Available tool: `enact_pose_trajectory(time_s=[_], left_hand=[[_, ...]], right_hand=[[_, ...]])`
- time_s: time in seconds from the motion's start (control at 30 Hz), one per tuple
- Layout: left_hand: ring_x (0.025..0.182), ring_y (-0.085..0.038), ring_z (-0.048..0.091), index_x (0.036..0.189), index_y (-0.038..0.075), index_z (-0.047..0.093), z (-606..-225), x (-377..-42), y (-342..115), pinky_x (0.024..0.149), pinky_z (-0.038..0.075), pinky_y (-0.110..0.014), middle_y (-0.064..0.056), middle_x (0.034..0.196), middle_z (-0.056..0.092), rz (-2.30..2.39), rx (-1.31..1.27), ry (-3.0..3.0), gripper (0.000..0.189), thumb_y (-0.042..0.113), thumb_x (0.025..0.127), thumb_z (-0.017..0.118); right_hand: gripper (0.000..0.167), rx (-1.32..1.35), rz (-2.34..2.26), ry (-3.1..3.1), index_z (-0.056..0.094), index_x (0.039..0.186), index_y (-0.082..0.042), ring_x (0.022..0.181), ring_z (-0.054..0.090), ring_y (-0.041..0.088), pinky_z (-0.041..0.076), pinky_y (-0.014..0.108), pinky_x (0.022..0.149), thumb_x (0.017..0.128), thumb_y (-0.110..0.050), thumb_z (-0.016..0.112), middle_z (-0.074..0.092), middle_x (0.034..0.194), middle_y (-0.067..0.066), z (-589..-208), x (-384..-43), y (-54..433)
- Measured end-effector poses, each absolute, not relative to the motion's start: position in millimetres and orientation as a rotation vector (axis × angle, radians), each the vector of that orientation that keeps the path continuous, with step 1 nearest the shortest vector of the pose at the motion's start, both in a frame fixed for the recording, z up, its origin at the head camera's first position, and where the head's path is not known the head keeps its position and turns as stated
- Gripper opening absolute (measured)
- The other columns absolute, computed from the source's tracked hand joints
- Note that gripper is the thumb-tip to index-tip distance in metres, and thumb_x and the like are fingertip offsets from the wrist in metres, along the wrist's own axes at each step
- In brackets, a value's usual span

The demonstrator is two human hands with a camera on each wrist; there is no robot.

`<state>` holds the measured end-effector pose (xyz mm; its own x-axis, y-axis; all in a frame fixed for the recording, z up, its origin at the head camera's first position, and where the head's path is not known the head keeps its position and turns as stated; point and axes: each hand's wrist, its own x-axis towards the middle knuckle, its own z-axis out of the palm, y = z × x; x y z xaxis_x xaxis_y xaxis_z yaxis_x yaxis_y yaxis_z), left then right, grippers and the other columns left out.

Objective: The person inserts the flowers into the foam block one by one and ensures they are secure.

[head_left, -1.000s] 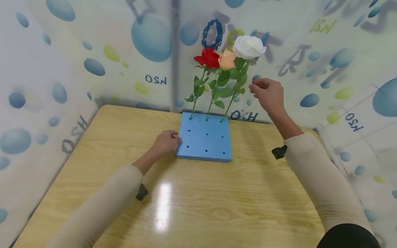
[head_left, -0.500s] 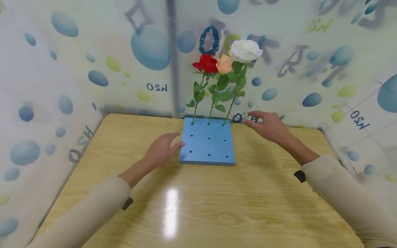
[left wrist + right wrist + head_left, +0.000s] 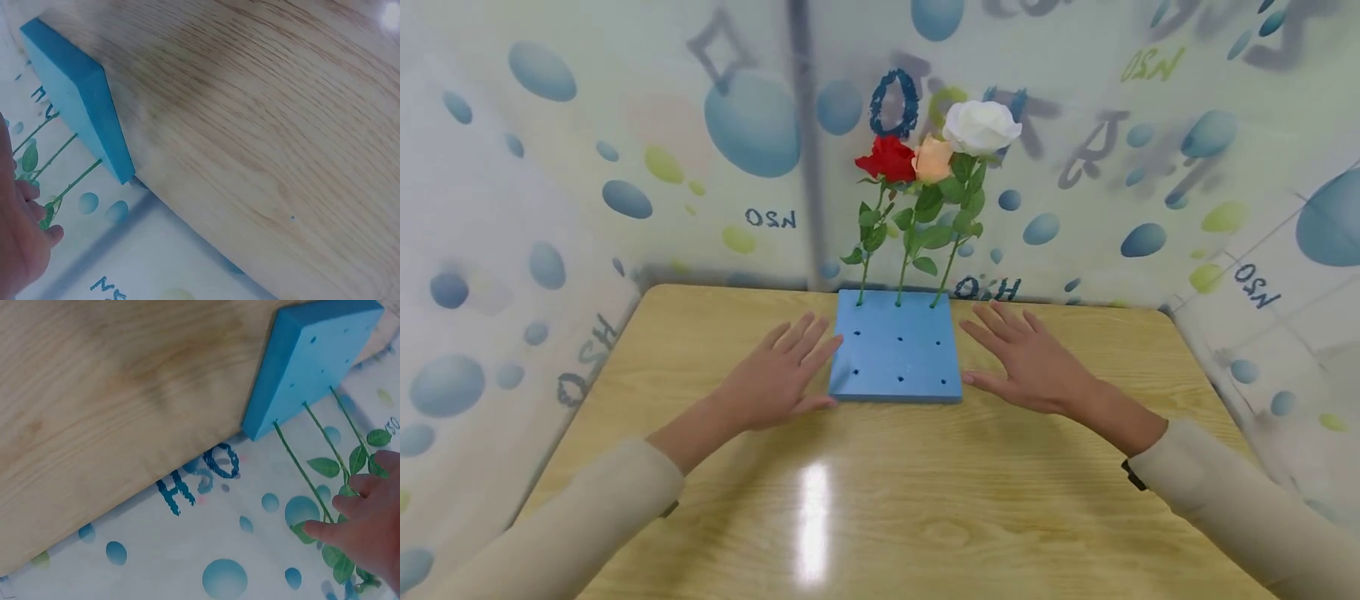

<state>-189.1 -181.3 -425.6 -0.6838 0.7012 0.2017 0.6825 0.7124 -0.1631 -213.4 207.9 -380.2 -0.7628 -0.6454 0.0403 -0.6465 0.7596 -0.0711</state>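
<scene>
A blue foam block [image 3: 895, 358] with rows of small holes lies near the table's back edge. In its back row stand three roses: a red rose [image 3: 889, 159] on the left, a peach rose [image 3: 933, 160] in the middle and a taller white rose [image 3: 981, 127] on the right. My left hand [image 3: 778, 375] is spread with straight fingers at the block's left side, its fingertips overlapping that edge in the head view; contact cannot be told. To the right of the block, my right hand [image 3: 1026, 358] is spread the same way and holds nothing.
The wooden table [image 3: 895, 492] carries a bright light reflection at the front. Behind it rises a patterned wall [image 3: 700, 242] with bubbles and letters, close behind the roses. Side walls flank the table left and right.
My right hand has come down from beside the white rose to beside the block, its fingers spreading. The left hand has gone from curled at the block's left edge to spread flat. The roses stay standing.
</scene>
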Motion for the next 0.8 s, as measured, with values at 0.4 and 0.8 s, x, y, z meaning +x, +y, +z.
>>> enact_pose_trajectory(time_s=[0.4,0.8], left_hand=[[0.147,-0.037,0.016,0.153,0.015,0.030,-425,-185,-198,0.117,0.017,-0.057,-0.018,0.160,0.019,0.255,-1.193,-2.649,0.088,0.074,0.088,0.041],[0.148,-0.035,0.013,0.154,0.015,0.027,-427,-186,-204,0.116,0.019,-0.057,-0.017,0.161,0.017,0.203,-1.149,-2.705,0.090,0.075,0.089,0.036]], right_hand=[[0.091,1.038,0.043,-2.959,0.014,0.157,-0.023,0.149,0.010,0.035,0.016,0.070,0.109,0.088,-0.072,0.045,0.004,0.164,0.006,-395,-190,205],[0.092,1.038,0.037,-2.963,0.014,0.157,-0.020,0.147,0.017,0.036,0.019,0.071,0.107,0.088,-0.072,0.045,0.008,0.164,0.008,-406,-187,201]])
